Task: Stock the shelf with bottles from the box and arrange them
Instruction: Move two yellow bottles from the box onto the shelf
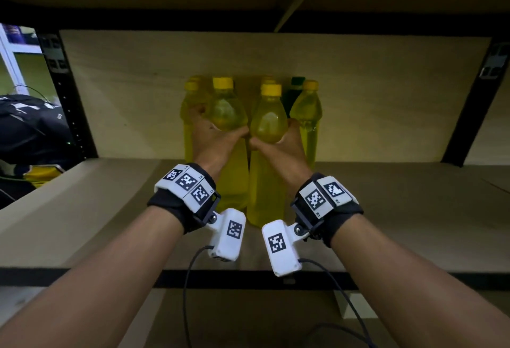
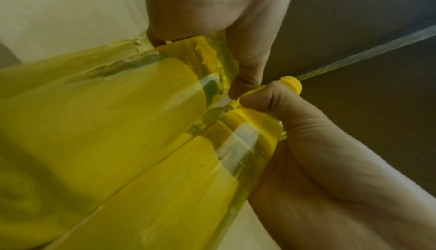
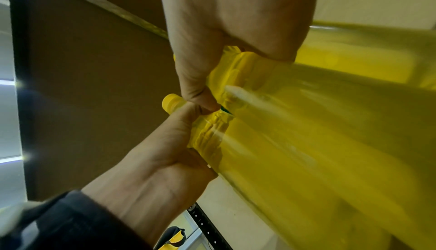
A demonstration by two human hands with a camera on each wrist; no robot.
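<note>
Two tall yellow bottles with yellow caps stand upright and side by side near the front of the shelf board (image 1: 110, 209). My left hand (image 1: 218, 137) grips the left bottle (image 1: 229, 115) around its shoulder. My right hand (image 1: 281, 146) grips the right bottle (image 1: 269, 124) the same way, and the two thumbs almost meet between them. The left wrist view shows my left hand (image 2: 212, 15) wrapped on its bottle (image 2: 106, 116). My right hand (image 3: 231, 20) holds its bottle (image 3: 342, 93) in the right wrist view. Whether the bottle bases touch the board is unclear.
Behind the held pair, several more yellow bottles (image 1: 306, 115) and one with a green cap (image 1: 297, 84) stand against the pale back panel (image 1: 138, 85). Black uprights (image 1: 69, 110) frame the shelf, and an upper shelf hangs overhead. A dark bag (image 1: 27, 126) lies left, outside the shelf.
</note>
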